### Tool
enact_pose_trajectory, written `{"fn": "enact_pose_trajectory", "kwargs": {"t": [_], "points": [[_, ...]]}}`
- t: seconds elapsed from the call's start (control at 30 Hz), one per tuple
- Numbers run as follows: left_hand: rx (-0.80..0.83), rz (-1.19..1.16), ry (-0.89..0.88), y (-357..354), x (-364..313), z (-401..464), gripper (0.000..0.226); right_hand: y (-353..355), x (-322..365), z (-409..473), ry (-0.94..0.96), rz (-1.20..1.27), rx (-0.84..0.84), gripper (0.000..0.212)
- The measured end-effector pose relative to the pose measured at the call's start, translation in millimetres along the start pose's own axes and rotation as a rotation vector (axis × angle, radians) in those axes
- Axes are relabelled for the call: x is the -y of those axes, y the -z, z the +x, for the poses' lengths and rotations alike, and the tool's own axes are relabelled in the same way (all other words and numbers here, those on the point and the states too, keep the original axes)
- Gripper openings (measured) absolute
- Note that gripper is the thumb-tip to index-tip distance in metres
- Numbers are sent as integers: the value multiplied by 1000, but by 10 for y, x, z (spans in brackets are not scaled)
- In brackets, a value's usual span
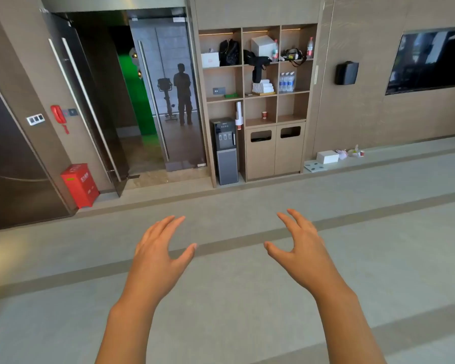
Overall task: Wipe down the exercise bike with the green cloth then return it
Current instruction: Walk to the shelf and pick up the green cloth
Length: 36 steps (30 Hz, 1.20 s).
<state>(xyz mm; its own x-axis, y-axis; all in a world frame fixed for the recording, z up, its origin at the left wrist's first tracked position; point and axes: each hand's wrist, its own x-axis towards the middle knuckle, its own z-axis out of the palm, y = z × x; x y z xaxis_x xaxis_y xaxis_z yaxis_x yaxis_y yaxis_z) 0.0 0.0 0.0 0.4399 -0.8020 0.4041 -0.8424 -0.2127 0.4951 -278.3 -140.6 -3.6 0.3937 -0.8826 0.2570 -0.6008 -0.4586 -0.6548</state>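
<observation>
- left hand (156,254) and right hand (301,249) both raised in front, well apart from each other, fingers spread and loosely bent, holding nothing
- both hands are well short of the shelf unit (258,101), over bare grey floor (221,298)
- green cloth (231,95) lies flat on a shelf of the shelf unit, in the left column, second row from the top, just right of a small grey wall plate (218,90)
- exercise bike (166,99) shows only as a reflection in the glass door (166,95) left of the shelf unit, beside the reflection of a standing person (183,94)
- stack of white towels (262,86) sits in the middle column of the shelf unit, one compartment right of the green cloth
- water dispenser (225,151) stands in the bottom left bay of the shelf unit, below the cloth's column
- red fire box (80,185) on the floor far left of the shelf unit, past the door
- dark wall screen (431,60) well right of the shelf unit
</observation>
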Motion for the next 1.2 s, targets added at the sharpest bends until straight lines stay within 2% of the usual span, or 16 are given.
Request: {"fn": "enact_pose_trajectory", "kwargs": {"t": [0.23,0.47,0.93,1.2], "points": [[20,-26,30,-150,31,118,65,-112,-101,222,27,12,62,78],[45,-48,55,-417,385,599,64,-455,-90,715,21,-19,98,78],[39,-108,50,-676,1507,2539,63,-1411,426,2681,12,-100,73,76],[55,-172,14,-877,1872,3386,61,-1726,556,3453,-20,-138,54,74]]}}
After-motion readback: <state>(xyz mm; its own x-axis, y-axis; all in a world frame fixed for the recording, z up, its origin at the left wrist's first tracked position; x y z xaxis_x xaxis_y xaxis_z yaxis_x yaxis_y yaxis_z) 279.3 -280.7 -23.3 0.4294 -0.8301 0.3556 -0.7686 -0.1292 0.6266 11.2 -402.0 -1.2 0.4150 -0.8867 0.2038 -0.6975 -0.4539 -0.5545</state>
